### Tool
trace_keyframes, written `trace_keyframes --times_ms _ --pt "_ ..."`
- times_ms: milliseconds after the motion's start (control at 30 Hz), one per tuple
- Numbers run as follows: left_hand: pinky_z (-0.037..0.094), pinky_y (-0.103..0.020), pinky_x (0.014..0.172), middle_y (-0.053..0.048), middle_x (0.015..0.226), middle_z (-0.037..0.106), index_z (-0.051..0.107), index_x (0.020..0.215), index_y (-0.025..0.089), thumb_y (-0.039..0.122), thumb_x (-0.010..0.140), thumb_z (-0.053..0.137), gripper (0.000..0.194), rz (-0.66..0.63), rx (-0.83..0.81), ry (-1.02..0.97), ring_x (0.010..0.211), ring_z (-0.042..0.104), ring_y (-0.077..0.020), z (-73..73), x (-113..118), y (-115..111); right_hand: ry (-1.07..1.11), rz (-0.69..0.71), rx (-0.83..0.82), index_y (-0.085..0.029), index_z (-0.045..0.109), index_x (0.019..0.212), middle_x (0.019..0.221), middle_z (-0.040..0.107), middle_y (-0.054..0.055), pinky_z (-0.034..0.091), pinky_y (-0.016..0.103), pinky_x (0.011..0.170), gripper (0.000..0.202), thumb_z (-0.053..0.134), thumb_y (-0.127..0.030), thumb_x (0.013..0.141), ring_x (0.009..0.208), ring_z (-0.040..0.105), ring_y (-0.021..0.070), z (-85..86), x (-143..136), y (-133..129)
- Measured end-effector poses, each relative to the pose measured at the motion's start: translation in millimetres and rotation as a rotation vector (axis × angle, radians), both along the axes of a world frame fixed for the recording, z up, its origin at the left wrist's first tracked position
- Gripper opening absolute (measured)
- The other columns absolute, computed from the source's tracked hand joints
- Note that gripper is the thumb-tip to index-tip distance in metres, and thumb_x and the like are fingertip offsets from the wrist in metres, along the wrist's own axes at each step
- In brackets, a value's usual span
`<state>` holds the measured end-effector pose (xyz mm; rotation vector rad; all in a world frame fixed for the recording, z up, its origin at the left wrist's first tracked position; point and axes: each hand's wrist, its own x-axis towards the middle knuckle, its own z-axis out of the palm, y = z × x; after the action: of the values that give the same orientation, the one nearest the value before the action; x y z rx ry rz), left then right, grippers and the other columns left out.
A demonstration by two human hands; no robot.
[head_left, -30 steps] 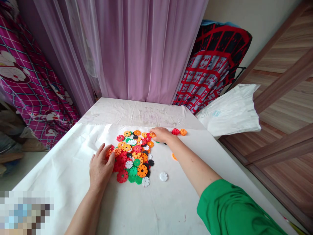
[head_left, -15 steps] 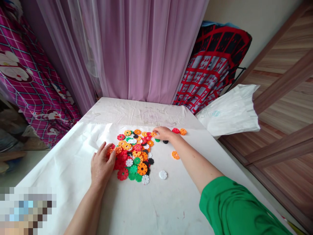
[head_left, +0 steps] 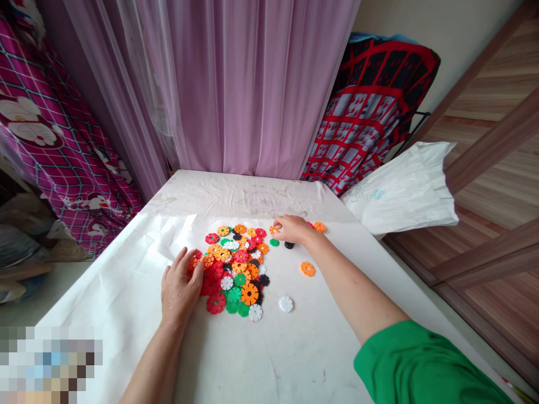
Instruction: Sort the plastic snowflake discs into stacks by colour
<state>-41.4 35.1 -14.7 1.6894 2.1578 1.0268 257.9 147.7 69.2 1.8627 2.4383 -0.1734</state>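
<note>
Notched plastic building discs in red, orange, green, white and black lie in a loose pile [head_left: 240, 268] on the white-covered table [head_left: 236, 359]. My left hand [head_left: 182, 286] rests at the pile's left edge, fingers spread over red and orange discs. At the far right of the pile, my right hand [head_left: 292, 229] has its curled fingertips on an orange disc [head_left: 274, 229]. Just below that hand lie a green disc [head_left: 274, 242] and a black disc [head_left: 289, 245]. Apart on the right are another orange disc [head_left: 307, 269] and a white disc [head_left: 286, 304].
Beyond my right wrist lies one more orange disc [head_left: 320, 226], beside a partly hidden red one. A white bag [head_left: 404, 193] stands at the table's right edge. Purple curtains [head_left: 240, 84] hang behind the table. A pixelated patch covers the lower left corner.
My right hand has moved slightly right, away from the pile, and the orange disc at its fingertips has shifted with it. My left hand stays at the pile. The whole view has shifted a little.
</note>
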Motion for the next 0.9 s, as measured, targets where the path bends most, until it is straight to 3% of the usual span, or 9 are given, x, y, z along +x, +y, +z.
trace_keyframes --times_ms 167,300,467,600,733,900 --pt "0.027 -0.051 0.119 -0.009 0.147 0.054 0.064 0.121 0.024 0.046 0.092 0.038 0.044 -0.026 0.004 0.034 0.132 0.052 -0.0275 -1.9 -1.3 0.4 0.08 -0.096 0.018 -0.024 0.069 0.108 0.109 0.071 0.003 0.043 0.026 0.079 0.032 0.065 -0.035 0.078 0.096 0.065 0.0188 -5.8 54.8 -67.2" --pt "0.029 -0.051 0.118 -0.01 0.147 0.053 0.065 0.121 0.023 0.047 0.092 0.037 0.046 -0.025 -0.016 0.06 0.131 0.053 -0.0285 -0.5 -2.2 2.6 0.044 -0.134 -0.041 -0.022 0.068 0.109 0.112 0.069 0.005 0.042 0.027 0.081 0.034 0.064 -0.035 0.078 0.1 0.065 0.0203 -16.3 72.6 -98.9" --pt "0.033 -0.05 0.114 -0.017 0.15 0.047 0.062 0.127 0.018 0.048 0.092 0.036 0.053 0.037 -0.035 0.168 0.137 0.045 -0.0324 5.2 2.7 5.1 0.03 -0.101 -0.027 -0.022 0.067 0.112 0.113 0.068 0.007 0.042 0.029 0.083 0.034 0.061 -0.032 0.08 0.102 0.064 0.0219 -21.5 68.6 -108.3" --pt "0.023 -0.058 0.116 -0.02 0.153 0.043 0.055 0.135 0.015 0.058 0.093 0.029 0.067 0.059 -0.157 0.251 0.144 0.033 -0.0361 9.6 11.5 9.2 0.131 -0.132 0.069 -0.024 0.065 0.118 0.113 0.067 0.007 0.044 0.028 0.083 0.037 0.059 -0.033 0.083 0.103 0.063 0.0211 -28.5 66.4 -119.2" --pt "0.014 -0.061 0.118 -0.018 0.157 0.038 0.047 0.144 0.014 0.062 0.092 0.026 0.073 -0.025 -0.221 0.297 0.148 0.027 -0.0353 12.2 26.6 19.0 0.366 -0.183 0.248 -0.026 0.069 0.104 0.105 0.071 0.004 0.048 0.027 0.081 0.027 0.045 -0.023 0.091 0.09 0.066 0.0167 -55.6 54.7 -138.1" --pt "0.014 -0.064 0.117 -0.016 0.16 0.033 0.041 0.149 0.019 0.063 0.092 0.029 0.073 -0.082 -0.232 0.324 0.148 0.027 -0.0351 11.7 55.7 34.5 0.503 -0.054 0.386 -0.026 0.071 0.096 0.094 0.073 0.006 0.051 0.03 0.085 0.028 0.044 -0.019 0.091 0.09 0.068 0.0193 -86.8 27.5 -156.1"
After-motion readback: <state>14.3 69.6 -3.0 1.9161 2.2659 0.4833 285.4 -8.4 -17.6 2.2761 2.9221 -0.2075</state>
